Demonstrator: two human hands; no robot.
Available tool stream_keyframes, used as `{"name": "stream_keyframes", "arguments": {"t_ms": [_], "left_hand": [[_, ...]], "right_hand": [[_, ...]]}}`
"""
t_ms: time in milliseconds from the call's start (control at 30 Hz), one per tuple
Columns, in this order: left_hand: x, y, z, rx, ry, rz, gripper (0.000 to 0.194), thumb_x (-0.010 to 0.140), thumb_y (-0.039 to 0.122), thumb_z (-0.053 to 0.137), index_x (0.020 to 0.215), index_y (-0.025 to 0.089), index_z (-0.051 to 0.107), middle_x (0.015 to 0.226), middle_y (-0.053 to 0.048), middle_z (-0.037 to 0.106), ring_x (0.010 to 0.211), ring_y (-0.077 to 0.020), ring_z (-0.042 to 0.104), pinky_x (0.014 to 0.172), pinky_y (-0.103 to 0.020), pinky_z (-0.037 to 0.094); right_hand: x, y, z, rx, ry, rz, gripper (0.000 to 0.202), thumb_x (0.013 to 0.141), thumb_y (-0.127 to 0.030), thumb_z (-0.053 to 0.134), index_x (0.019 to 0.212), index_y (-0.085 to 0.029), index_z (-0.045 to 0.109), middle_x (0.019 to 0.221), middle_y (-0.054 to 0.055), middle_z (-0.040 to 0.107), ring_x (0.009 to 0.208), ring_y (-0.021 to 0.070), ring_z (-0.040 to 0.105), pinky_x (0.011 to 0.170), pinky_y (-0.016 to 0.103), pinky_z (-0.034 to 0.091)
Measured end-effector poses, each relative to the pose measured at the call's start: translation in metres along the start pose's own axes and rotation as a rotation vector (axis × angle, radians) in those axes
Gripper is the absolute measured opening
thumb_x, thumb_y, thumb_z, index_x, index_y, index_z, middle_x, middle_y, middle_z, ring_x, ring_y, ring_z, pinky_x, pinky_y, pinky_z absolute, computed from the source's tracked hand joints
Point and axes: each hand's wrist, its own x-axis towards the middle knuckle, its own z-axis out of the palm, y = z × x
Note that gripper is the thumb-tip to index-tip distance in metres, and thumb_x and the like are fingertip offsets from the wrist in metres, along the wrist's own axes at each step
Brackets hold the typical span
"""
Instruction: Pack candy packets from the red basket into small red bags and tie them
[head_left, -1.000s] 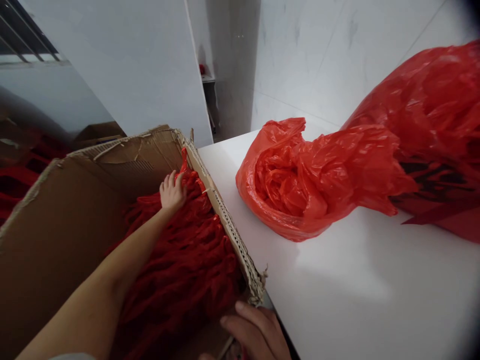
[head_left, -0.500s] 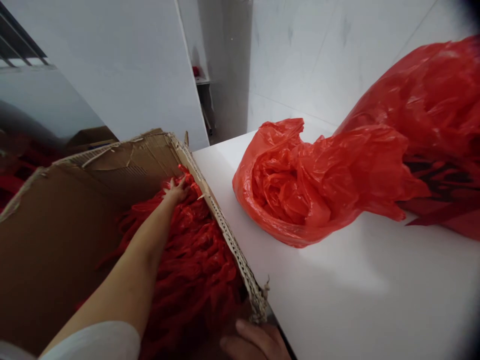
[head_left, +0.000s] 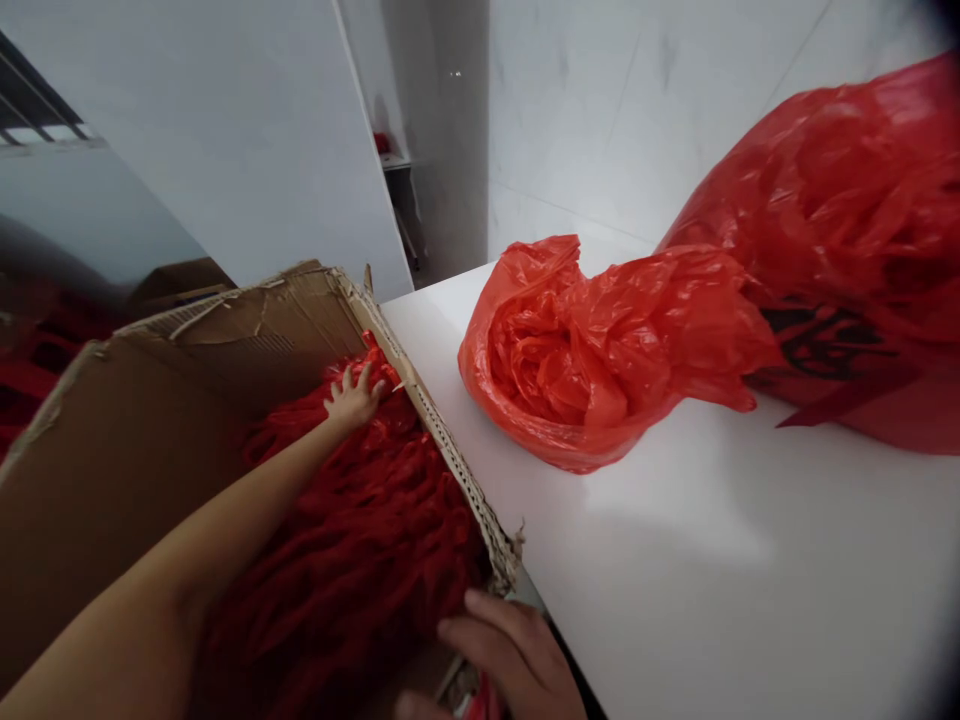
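Note:
Inside a worn cardboard box (head_left: 180, 400), my left hand (head_left: 352, 402) lies with spread fingers on a heap of red fabric-like items (head_left: 360, 540), near the far right corner. It grips nothing. My right hand (head_left: 510, 655) is at the box's near right corner, its fingers apart and partly cut off by the bottom edge of the view. Something red shows just below its fingers. A crumpled red plastic bag (head_left: 555, 370) rests on the white table (head_left: 675, 600) to the right of the box.
A larger, full red bag (head_left: 847, 200) with black markings stands at the right against the marbled wall. Behind the box is a pale panel (head_left: 225, 120). Another cardboard box (head_left: 180, 280) and red items (head_left: 45, 350) lie at the far left.
My left hand has lifted slightly and spread its fingers, and its forearm has swung lower and to the left. My right hand has come further into view, with its fingers more apart.

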Motion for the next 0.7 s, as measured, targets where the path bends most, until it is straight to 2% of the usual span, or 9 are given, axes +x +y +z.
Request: {"name": "stream_keyframes", "arguments": {"t_ms": [100, 200, 333, 433, 533, 600, 700], "left_hand": [[-0.013, -0.003, -0.027, -0.041, 0.042, -0.037, 0.072, 0.09, 0.065, 0.022, 0.153, 0.03, 0.016, 0.16, -0.016, 0.014, 0.14, -0.0476, 0.023, 0.098, -0.067, 0.032], [-0.031, -0.006, -0.063, -0.058, 0.054, -0.003, 0.072, 0.089, 0.062, 0.033, 0.152, 0.028, 0.023, 0.159, -0.016, 0.019, 0.141, -0.0432, 0.024, 0.102, -0.06, 0.033], [-0.071, -0.007, -0.111, -0.065, 0.069, 0.104, 0.073, 0.088, 0.052, 0.044, 0.151, 0.019, 0.027, 0.157, -0.02, 0.022, 0.144, -0.0389, 0.021, 0.11, -0.052, 0.028], [-0.114, 0.0, -0.139, -0.073, 0.068, 0.229, 0.074, 0.086, 0.051, 0.047, 0.149, 0.014, 0.032, 0.157, -0.02, 0.023, 0.144, -0.0368, 0.02, 0.114, -0.047, 0.023], [-0.166, 0.016, -0.16, -0.088, 0.049, 0.382, 0.074, 0.084, 0.056, 0.047, 0.146, 0.017, 0.039, 0.158, -0.016, 0.023, 0.144, -0.0344, 0.022, 0.115, -0.044, 0.022], [-0.204, 0.033, -0.171, -0.115, 0.034, 0.513, 0.074, 0.083, 0.062, 0.045, 0.145, 0.02, 0.042, 0.159, -0.012, 0.022, 0.145, -0.0322, 0.023, 0.116, -0.044, 0.021], [-0.261, 0.067, -0.185, -0.16, -0.02, 0.727, 0.073, 0.083, 0.066, 0.042, 0.143, 0.026, 0.044, 0.16, -0.008, 0.021, 0.144, -0.0324, 0.024, 0.115, -0.047, 0.022]], "right_hand": [[0.002, 0.0, -0.007, 0.043, -0.034, -0.149, 0.022, 0.086, -0.031, 0.058, 0.102, -0.043, 0.069, 0.107, -0.003, 0.069, 0.107, 0.0164, 0.063, 0.086, 0.03, 0.054], [0.007, 0.002, -0.021, 0.05, -0.182, -0.304, 0.039, 0.079, -0.021, 0.054, 0.115, -0.032, 0.066, 0.129, 0.009, 0.058, 0.125, 0.0263, 0.051, 0.087, 0.038, 0.054], [0.004, -0.001, -0.034, 0.043, -0.247, -0.33, 0.051, 0.075, -0.02, 0.057, 0.125, -0.027, 0.059, 0.146, 0.013, 0.041, 0.135, 0.0328, 0.038, 0.094, 0.047, 0.05], [0.0, -0.005, -0.04, 0.013, -0.274, -0.326, 0.055, 0.076, -0.023, 0.058, 0.132, -0.027, 0.055, 0.152, 0.013, 0.032, 0.137, 0.0352, 0.033, 0.098, 0.052, 0.046], [-0.004, -0.009, -0.053, -0.037, -0.327, -0.299, 0.059, 0.079, -0.024, 0.059, 0.137, -0.027, 0.05, 0.154, 0.013, 0.027, 0.14, 0.0354, 0.028, 0.104, 0.052, 0.041], [-0.009, -0.009, -0.07, -0.082, -0.326, -0.253, 0.055, 0.081, -0.023, 0.058, 0.136, -0.025, 0.051, 0.153, 0.013, 0.03, 0.141, 0.0335, 0.027, 0.106, 0.05, 0.04], [-0.028, -0.005, -0.108, -0.149, -0.283, -0.145, 0.039, 0.086, -0.021, 0.055, 0.124, -0.022, 0.06, 0.146, 0.012, 0.041, 0.138, 0.0302, 0.032, 0.107, 0.047, 0.041]]}}
